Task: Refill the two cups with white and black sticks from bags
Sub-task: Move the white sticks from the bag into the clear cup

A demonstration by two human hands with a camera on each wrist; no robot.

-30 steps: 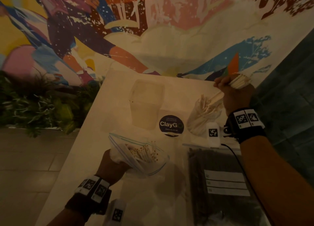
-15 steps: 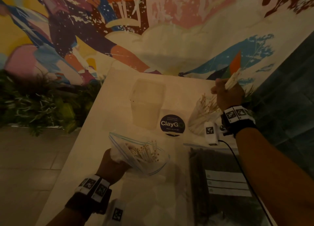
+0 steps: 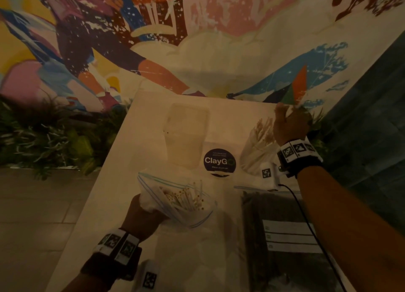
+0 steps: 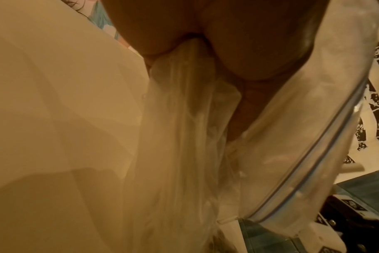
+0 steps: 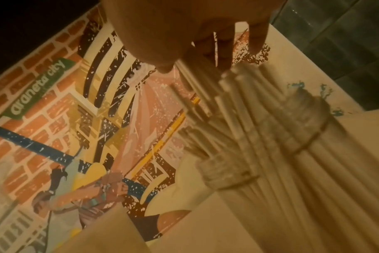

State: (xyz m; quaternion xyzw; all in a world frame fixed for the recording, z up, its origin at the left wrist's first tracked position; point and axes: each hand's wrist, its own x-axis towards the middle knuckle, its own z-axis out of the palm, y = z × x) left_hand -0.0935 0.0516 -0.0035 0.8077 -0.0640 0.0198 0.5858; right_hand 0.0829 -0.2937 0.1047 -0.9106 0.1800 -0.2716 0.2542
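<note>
The left hand (image 3: 143, 217) sits low and left of centre in the head view, knuckles toward the camera, fingers curled into a fist, its forearm entering from the bottom edge. A banded wrist mount (image 3: 118, 245) with square markers wraps that wrist. The right hand (image 3: 289, 125) is raised at the right of the frame, back toward the camera, fingers (image 5: 223, 51) and thumb pinched together. Its forearm (image 3: 350, 215) runs in from the lower right corner, wrist strapped likewise.
</note>
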